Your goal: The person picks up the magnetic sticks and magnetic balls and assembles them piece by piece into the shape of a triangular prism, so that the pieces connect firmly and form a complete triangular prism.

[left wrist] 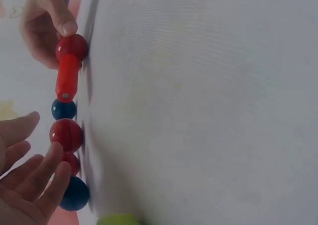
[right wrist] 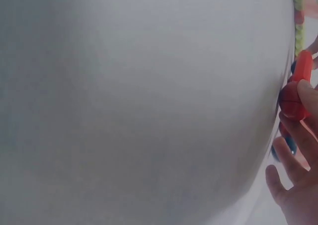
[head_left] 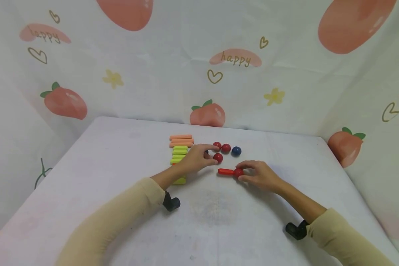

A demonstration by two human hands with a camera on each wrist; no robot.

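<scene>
My right hand (head_left: 261,176) pinches a red ball (head_left: 238,173) between thumb and fingers. A red stick (head_left: 225,171) joins this ball and points left in the head view; the left wrist view shows the stick's near end (left wrist: 66,93). My left hand (head_left: 197,158) reaches over the table with thumb and fingers spread on either side of another red ball (head_left: 218,158). In the left wrist view its fingertips overlap that ball's edge (left wrist: 67,133), and the thumb stands apart from it. A dark blue ball (left wrist: 74,194) lies beside those fingers, mostly hidden by the hand in the head view.
Behind the hands sit two more red balls (head_left: 226,148) and a blue ball (head_left: 236,151). Yellow-green sticks (head_left: 179,157) lie in a column left of them, partly covered by the left arm, with orange sticks (head_left: 181,140) beyond. A white cloth covers the table (head_left: 216,229).
</scene>
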